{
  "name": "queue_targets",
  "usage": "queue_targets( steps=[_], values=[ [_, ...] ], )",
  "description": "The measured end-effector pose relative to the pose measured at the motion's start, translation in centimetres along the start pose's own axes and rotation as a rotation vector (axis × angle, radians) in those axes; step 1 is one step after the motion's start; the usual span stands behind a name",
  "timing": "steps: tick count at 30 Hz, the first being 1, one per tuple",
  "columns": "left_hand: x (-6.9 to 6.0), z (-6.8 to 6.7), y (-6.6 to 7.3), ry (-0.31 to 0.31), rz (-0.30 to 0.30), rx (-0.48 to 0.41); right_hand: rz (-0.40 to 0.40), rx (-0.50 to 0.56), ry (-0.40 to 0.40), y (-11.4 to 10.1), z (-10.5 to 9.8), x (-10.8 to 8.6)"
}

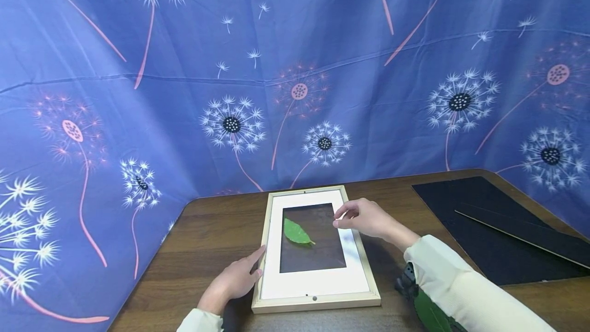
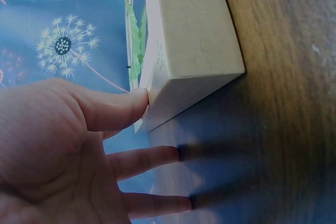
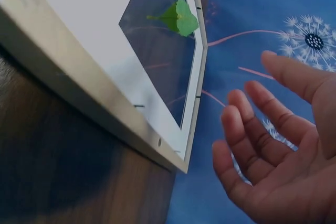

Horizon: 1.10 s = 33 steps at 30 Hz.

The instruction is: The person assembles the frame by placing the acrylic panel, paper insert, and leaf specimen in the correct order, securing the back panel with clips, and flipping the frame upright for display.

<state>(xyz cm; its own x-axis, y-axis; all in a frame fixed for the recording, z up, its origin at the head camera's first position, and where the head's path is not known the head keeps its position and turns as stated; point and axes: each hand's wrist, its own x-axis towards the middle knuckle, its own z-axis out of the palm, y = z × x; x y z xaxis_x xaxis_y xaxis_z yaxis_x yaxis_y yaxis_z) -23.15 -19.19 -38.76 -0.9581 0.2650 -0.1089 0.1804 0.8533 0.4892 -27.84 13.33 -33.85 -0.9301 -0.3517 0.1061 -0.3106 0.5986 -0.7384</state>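
A light wooden picture frame (image 1: 318,303) with a white mat (image 1: 318,285) lies on the table, and its dark middle window reflects light. One green leaf (image 1: 296,231) rests within that window, left of centre, its stalk toward the lower right. My left hand (image 1: 235,276) is at the frame's left side; in the left wrist view its thumb (image 2: 123,109) touches the frame edge and the other fingers extend. Over the frame's right side hovers my right hand (image 1: 366,218), fingers loosely bent. The right wrist view shows nothing between those fingers.
At the right of the wooden table (image 1: 212,229) lies a black sheet (image 1: 465,240), with a black board (image 1: 530,235) slanting over it. More green leaves (image 1: 430,311) show partly beneath the right sleeve. A blue dandelion-print cloth (image 1: 276,40) hangs behind the table.
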Motion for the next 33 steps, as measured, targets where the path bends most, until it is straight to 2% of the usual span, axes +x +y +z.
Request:
queue_targets(
  steps=[8, 18, 27, 33],
  values=[
    [0.0, 0.0, 0.1, 0.007, 0.007, 0.022, -0.077, 0.053, 0.003, 0.7, -1.0, -1.6],
    [0.0, 0.2, 0.3, 0.0, -0.007, 0.013, -0.122, 0.13, -0.019, 2.2, -2.3, -3.9],
    [0.0, 0.0, 0.3, -0.006, -0.017, -0.002, -0.085, 0.088, 0.022, 3.8, -3.5, -6.3],
    [-0.1, -0.1, 0.3, -0.002, -0.008, -0.01, -0.043, 0.111, 0.047, 4.8, -3.9, -7.7]
  ],
)
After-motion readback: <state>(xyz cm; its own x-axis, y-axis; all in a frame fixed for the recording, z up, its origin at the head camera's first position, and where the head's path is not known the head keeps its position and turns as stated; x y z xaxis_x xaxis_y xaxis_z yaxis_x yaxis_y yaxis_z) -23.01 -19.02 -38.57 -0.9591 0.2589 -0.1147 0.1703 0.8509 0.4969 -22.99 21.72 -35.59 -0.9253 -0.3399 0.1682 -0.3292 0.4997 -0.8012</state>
